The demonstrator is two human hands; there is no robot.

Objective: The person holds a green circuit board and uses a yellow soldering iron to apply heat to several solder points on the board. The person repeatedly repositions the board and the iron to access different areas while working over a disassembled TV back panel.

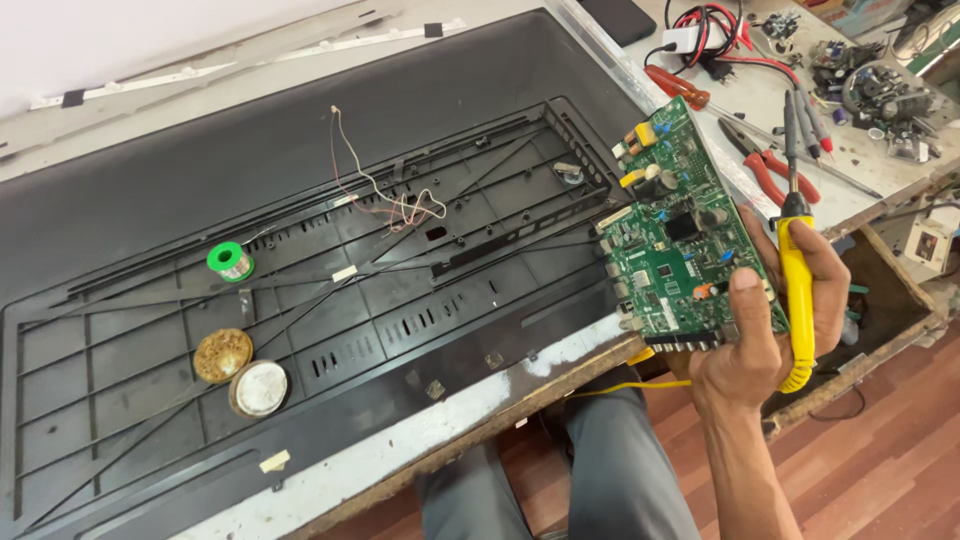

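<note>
The right hand point(775, 340) is raised beyond the bench edge, palm up, fingers curled shut around 2 items: a green rectangular circuit board point(680, 235) and a yellow-handled soldering iron point(797, 290), tip up. The left hand is not visible. On the black plastic panel point(300, 150) lie an open round tin of brown flux point(222, 355), its lid point(260, 388) and a green solder spool point(231, 261).

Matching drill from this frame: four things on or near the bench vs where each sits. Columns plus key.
1. circuit board
2. soldering iron
3. solder spool
4. red-handled pliers

A. on the black panel, left part
B. on the bench top, right of the panel
C. gripped in the right hand, thumb on its face
D. in the same hand, behind the board, tip up

Pairs: 1-C, 2-D, 3-A, 4-B
</note>
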